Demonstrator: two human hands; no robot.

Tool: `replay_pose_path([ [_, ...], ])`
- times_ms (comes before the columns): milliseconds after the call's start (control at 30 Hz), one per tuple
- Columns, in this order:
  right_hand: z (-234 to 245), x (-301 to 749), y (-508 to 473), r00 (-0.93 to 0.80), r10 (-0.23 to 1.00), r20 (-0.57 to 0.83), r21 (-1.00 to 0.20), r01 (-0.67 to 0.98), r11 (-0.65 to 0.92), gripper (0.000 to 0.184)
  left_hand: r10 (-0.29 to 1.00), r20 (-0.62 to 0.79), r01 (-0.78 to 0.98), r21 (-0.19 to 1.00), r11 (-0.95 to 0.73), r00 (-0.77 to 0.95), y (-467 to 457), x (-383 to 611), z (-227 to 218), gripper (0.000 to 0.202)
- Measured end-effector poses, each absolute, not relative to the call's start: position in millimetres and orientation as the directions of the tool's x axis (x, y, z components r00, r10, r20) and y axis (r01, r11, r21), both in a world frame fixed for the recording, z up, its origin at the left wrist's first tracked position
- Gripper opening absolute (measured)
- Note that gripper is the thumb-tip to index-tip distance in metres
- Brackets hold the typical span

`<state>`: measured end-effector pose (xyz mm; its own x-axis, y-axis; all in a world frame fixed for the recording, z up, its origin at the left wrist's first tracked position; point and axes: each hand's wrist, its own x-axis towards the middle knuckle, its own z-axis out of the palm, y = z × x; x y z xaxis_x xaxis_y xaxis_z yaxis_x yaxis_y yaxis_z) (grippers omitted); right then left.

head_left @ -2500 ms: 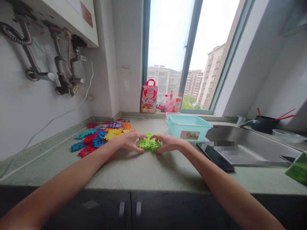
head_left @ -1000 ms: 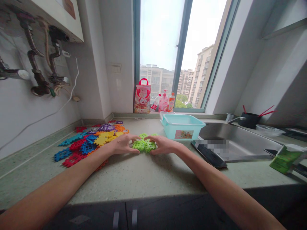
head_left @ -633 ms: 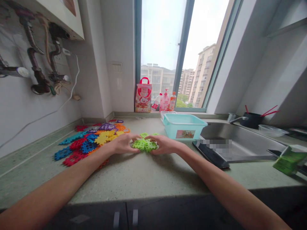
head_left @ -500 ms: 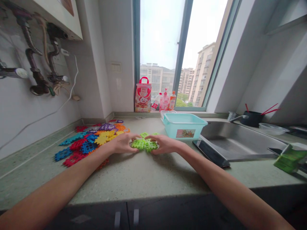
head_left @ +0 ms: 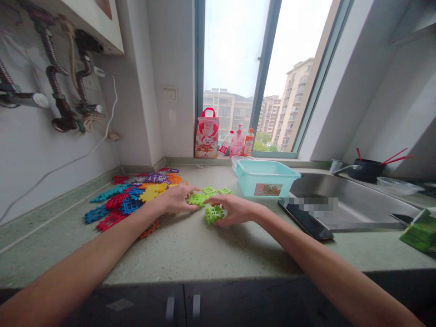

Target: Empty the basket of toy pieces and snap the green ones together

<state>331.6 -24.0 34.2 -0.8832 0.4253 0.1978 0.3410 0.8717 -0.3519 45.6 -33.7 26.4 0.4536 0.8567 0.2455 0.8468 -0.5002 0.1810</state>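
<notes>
My left hand [head_left: 177, 199] is closed around the left edge of a light-green lattice-like plastic building piece [head_left: 197, 200] on the counter. Slightly nearer to me, my right hand [head_left: 238, 209] grips another green building piece [head_left: 213, 215] between thumb and fingers; this one looks tilted. The two pieces are apart, though close together. Just beyond my fingers lie a green piece [head_left: 208, 191] and one more green piece [head_left: 225, 191]. To the left of my left hand spreads a heap of similar pieces [head_left: 127, 202] in red, blue, yellow, orange and purple.
A turquoise plastic tub [head_left: 267, 175] stands right of my hands, beside the steel sink [head_left: 361, 200]. A black flat phone-like object [head_left: 306, 220] lies before the sink. Against the window stand a red-handled bag [head_left: 207, 136] and several bottles [head_left: 237, 143]. Cabinet handles [head_left: 196, 305] show below.
My hands have moved apart. The right one has drawn its green piece towards me and away from the left piece. The view has shifted slightly, too.
</notes>
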Motion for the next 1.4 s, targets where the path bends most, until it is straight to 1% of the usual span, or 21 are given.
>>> replay_pose_path([
  [100, 31.9, 326.7, -29.7, -0.903, 0.366, 0.225, -0.351, 0.275, 0.895, 0.068, 0.865, 0.236, 0.855, 0.180, -0.486, 0.442, -35.4, 46.9, 27.9, 0.074],
  [267, 28.6, 324.4, -30.6, -0.916, 0.307, 0.260, -0.377, 0.197, 0.905, 0.069, 0.868, 0.233, 0.861, 0.166, -0.480, 0.439, -36.1, 48.1, 29.0, 0.077],
  [367, 30.4, 327.1, -27.0, -0.921, 0.310, 0.234, -0.474, 0.170, 0.864, 0.067, 0.864, 0.237, 0.857, 0.168, -0.488, 0.445, -36.5, 48.5, 29.4, 0.075],
  [433, 31.1, 329.3, -22.2, -0.905, 0.341, 0.254, -0.526, 0.166, 0.834, 0.057, 0.862, 0.238, 0.854, 0.173, -0.491, 0.447, -37.1, 49.0, 29.9, 0.074],
  [467, 30.6, 330.3, -18.6, -0.883, 0.369, 0.290, -0.518, 0.179, 0.836, 0.051, 0.861, 0.240, 0.853, 0.174, -0.493, 0.449, -37.3, 49.3, 30.1, 0.074],
  [533, 27.1, 332.6, -8.3, -0.808, 0.440, 0.392, -0.441, 0.255, 0.861, 0.042, 0.856, 0.244, 0.848, 0.176, -0.501, 0.455, -37.8, 50.1, 30.6, 0.073],
  [600, 20.3, 335.6, 5.6, -0.722, 0.505, 0.472, -0.358, 0.367, 0.859, 0.038, 0.852, 0.247, 0.842, 0.179, -0.509, 0.462, -38.2, 51.2, 30.8, 0.072],
  [667, 11.6, 339.4, 20.7, -0.667, 0.551, 0.501, -0.327, 0.444, 0.834, 0.037, 0.850, 0.246, 0.838, 0.185, -0.513, 0.466, -38.6, 52.3, 30.8, 0.071],
  [733, 2.7, 343.3, 34.1, -0.653, 0.574, 0.494, -0.318, 0.478, 0.819, 0.038, 0.850, 0.243, 0.836, 0.190, -0.515, 0.468, -39.2, 53.4, 30.9, 0.069],
  [867, -9.8, 347.3, 47.3, -0.694, 0.579, 0.428, -0.281, 0.506, 0.815, 0.040, 0.838, 0.239, 0.821, 0.198, -0.536, 0.490, -41.2, 55.2, 31.7, 0.069],
  [1033, -10.9, 346.3, 46.6, -0.769, 0.520, 0.373, -0.233, 0.465, 0.854, 0.033, 0.824, 0.218, 0.798, 0.214, -0.563, 0.523, -44.3, 56.0, 33.7, 0.068],
  [1200, -9.2, 347.5, 47.8, -0.762, 0.520, 0.386, -0.237, 0.463, 0.854, 0.035, 0.799, 0.229, 0.775, 0.204, -0.598, 0.556, -44.3, 55.1, 32.5, 0.066],
  [1400, -9.0, 348.6, 48.7, -0.774, 0.503, 0.385, -0.222, 0.452, 0.864, 0.035, 0.797, 0.229, 0.771, 0.210, -0.601, 0.559, -45.2, 55.4, 32.4, 0.066],
])
